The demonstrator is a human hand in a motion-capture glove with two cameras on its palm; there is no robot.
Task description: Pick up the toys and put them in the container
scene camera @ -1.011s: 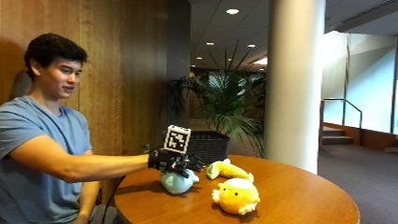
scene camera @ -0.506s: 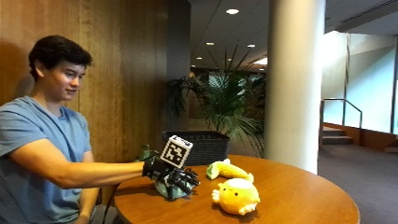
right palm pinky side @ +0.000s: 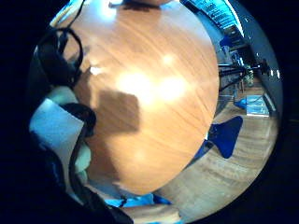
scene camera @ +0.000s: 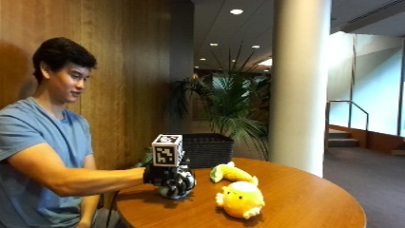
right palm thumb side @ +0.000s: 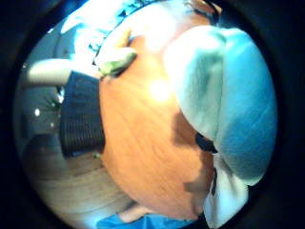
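Observation:
In the outside view my gloved right hand (scene camera: 166,176) sits over a pale blue plush toy (scene camera: 183,184) near the table's left edge, fingers curled round it. I cannot tell whether the toy is off the wood. The same toy (right palm thumb side: 228,109) fills much of the thumb side palm view. A yellow plush chick (scene camera: 242,199) sits on the table to the right of my hand. A banana-shaped toy (scene camera: 231,173) lies just behind the chick, and it shows again as the banana toy (right palm thumb side: 114,62). The black woven container (scene camera: 206,149) stands behind the table's far edge.
The round wooden table (scene camera: 303,204) has bare wood to the right of the chick. A broad white pillar (scene camera: 299,85) and a potted palm (scene camera: 237,109) stand beyond the table. The little finger side palm view shows bare table (right palm pinky side: 154,93) and a blue chair (right palm pinky side: 226,135) on the floor.
My hand came down from above the pale blue toy onto it, and its fingers have curled round it. The chick and banana toy have not moved.

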